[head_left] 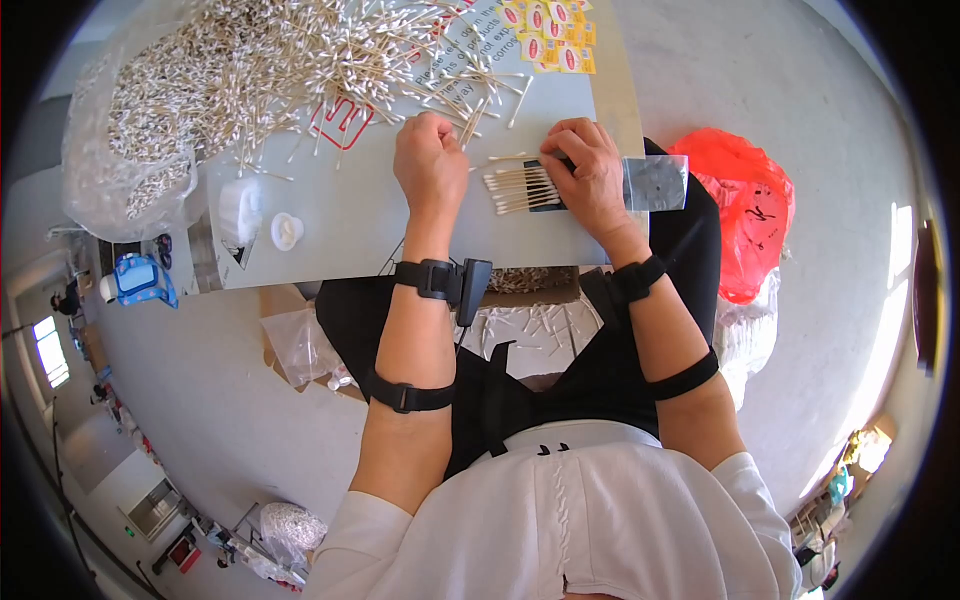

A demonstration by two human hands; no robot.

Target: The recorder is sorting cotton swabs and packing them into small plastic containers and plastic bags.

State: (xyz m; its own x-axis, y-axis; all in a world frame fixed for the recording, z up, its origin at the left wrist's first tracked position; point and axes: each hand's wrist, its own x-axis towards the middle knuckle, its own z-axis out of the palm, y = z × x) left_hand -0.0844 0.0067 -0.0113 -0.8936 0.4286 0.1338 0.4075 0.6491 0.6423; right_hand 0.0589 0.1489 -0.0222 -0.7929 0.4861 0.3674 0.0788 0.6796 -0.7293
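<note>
My left hand [432, 168] is closed, its fingertips pinched beside loose cotton swabs on the table; what they grip is hidden. My right hand [588, 172] has its fingers curled, and a single cotton swab [508, 157] runs out to the left from the fingertips. Just below, a neat row of cotton swabs [518, 190] lies with white tips to the left on something dark, partly covered by the right hand. From under that hand a clear plastic pouch [656, 183] sticks out past the table's right edge.
A large heap of cotton swabs [270, 70] spills from a clear bag [85, 130] at the far left. Yellow labels [565, 40] lie at the back right. A small white cap [287, 231] sits near left. A red plastic bag [740, 200] hangs right; a box with swabs [540, 325] is below the table.
</note>
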